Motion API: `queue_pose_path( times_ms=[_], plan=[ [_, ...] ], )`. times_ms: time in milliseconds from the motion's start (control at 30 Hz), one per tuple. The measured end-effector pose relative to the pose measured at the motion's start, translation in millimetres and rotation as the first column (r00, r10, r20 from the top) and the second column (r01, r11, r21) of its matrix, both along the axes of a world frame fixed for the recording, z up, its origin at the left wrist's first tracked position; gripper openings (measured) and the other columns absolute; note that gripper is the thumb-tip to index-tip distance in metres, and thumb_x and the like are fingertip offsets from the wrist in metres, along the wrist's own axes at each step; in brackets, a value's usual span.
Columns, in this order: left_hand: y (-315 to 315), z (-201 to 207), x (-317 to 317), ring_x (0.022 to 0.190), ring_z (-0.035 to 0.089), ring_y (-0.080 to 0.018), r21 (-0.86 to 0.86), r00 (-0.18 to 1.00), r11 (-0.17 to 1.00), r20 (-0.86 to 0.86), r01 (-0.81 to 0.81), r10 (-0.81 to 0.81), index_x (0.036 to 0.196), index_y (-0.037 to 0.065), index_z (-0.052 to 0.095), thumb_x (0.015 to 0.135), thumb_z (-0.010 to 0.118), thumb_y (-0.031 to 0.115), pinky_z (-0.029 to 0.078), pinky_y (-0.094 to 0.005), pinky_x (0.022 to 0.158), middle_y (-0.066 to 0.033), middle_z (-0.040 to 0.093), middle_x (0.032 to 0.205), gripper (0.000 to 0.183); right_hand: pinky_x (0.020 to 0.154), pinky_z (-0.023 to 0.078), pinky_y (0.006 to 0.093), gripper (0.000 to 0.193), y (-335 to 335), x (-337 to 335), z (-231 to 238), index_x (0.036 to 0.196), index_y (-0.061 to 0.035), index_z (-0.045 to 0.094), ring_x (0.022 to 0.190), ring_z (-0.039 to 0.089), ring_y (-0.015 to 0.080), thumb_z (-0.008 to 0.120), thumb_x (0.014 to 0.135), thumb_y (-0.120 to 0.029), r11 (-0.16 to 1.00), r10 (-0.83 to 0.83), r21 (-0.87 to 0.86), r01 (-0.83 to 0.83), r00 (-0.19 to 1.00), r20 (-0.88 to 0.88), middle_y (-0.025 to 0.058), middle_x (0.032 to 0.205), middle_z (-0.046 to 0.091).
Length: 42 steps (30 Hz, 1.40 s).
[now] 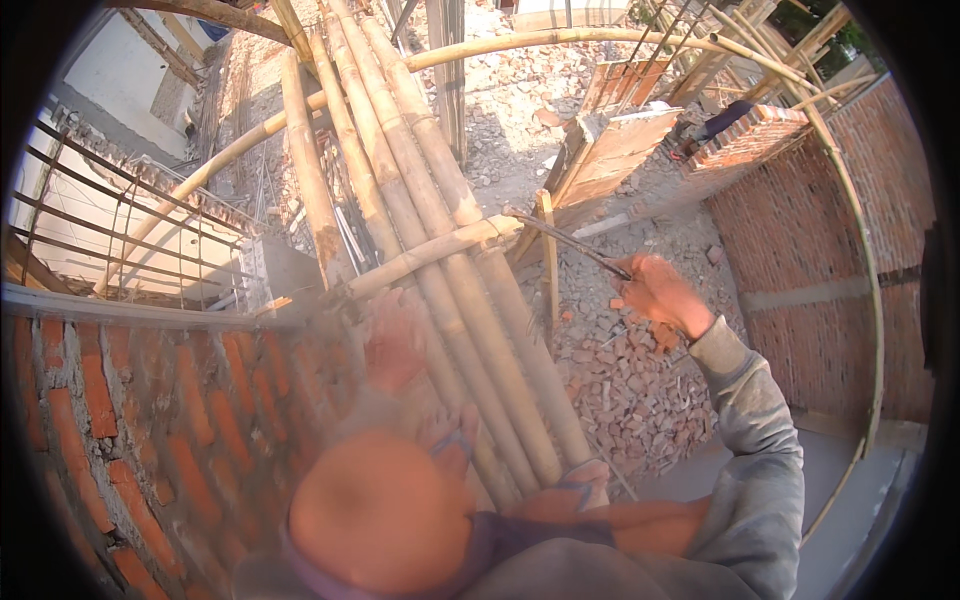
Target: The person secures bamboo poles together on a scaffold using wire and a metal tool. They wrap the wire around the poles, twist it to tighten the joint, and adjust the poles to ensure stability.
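Observation:
My right hand [660,295] is closed around the handle of a slim dark tool that looks like a hammer [570,240]. The tool's far end is beside the right end of a short bamboo crosspiece [430,257], which lies across several long bamboo poles [470,300]. Whether they touch is not clear. Blurred by motion, my left hand [395,345] is over the left side of the poles, just below the crosspiece. Its fingers are smeared, and nothing can be made out in it. My bent knee [380,510] and sandalled feet [585,485] are over the poles.
A rough brick wall [120,430] rises close on the left. Broken bricks [640,410] lie below on the right, with a taller brick wall [800,250] beyond. A curved bamboo pole [530,42] spans the far side, and a metal grille [120,220] stands at left.

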<state>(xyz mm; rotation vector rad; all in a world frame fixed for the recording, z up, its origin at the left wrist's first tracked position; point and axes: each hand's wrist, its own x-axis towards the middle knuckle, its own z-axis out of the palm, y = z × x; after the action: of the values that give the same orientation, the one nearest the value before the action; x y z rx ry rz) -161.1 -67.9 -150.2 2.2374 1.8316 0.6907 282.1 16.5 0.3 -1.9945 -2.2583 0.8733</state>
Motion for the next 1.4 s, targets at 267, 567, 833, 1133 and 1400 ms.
queue_pose_path(
  times_ms=[267,567,833,1133,1400],
  plan=[
    [17,-21,-34,0.165,0.031,-0.0355,-0.063,0.94,0.972,-0.278,-0.225,0.2,0.165,0.009,0.047,0.084,0.078,0.027,0.02,-0.0678,0.134,-0.0137,0.04,0.173,0.088,0.098,0.059,0.052,0.038,-2,-11,-17,0.127,-0.0013,0.079,0.11,0.074,0.0476,0.07,0.098,-0.025,0.981,-0.015,-0.193,0.026,0.998,0.06,0.0314,0.11,0.077],
    [16,-34,-33,0.167,0.029,-0.03,-0.056,0.932,0.973,-0.305,-0.224,0.197,0.17,0.011,0.042,0.083,0.077,0.029,0.017,-0.0708,0.134,-0.0108,0.038,0.176,0.095,0.074,0.054,0.0452,0.039,12,7,-48,0.131,-0.0017,0.077,0.077,0.07,0.0333,0.077,0.101,-0.026,0.985,0.138,-0.092,-0.143,0.989,-0.056,0.0243,0.084,0.071],
    [14,-32,-33,0.167,0.027,-0.0338,-0.067,0.931,0.964,-0.286,-0.256,0.227,0.17,0.009,0.039,0.084,0.077,0.023,0.015,-0.0713,0.133,-0.0148,0.034,0.176,0.095,0.097,0.059,0.0535,0.042,7,-8,-19,0.137,-0.0072,0.076,0.11,0.075,0.0458,0.07,0.099,-0.023,0.978,0.125,-0.179,-0.104,0.986,0.11,0.0298,0.114,0.077],
    [16,-41,-45,0.161,0.032,-0.0458,-0.183,0.708,0.728,0.173,-0.66,0.685,0.175,0.006,0.021,0.08,0.087,0.022,0.033,-0.0558,0.129,-0.0294,0.037,0.169,0.117,0.09,0.06,0.053,0.062,-2,3,-51,0.156,-0.0188,0.065,0.1,0.077,0.0435,0.063,0.095,-0.009,0.953,0.272,0.072,-0.296,0.933,0.234,0.0226,0.105,0.077],
    [17,-43,-50,0.157,0.042,-0.0453,-0.201,0.655,0.684,0.195,-0.702,0.73,0.177,0.005,0.011,0.076,0.092,0.027,0.037,-0.0493,0.128,-0.0284,0.034,0.173,0.131,0.086,0.059,0.0548,0.041,4,1,-42,0.146,-0.0177,0.071,0.099,0.074,0.0477,0.066,0.106,-0.025,0.973,0.232,-0.046,-0.228,0.961,0.149,0.0255,0.1,0.078]
  ],
)
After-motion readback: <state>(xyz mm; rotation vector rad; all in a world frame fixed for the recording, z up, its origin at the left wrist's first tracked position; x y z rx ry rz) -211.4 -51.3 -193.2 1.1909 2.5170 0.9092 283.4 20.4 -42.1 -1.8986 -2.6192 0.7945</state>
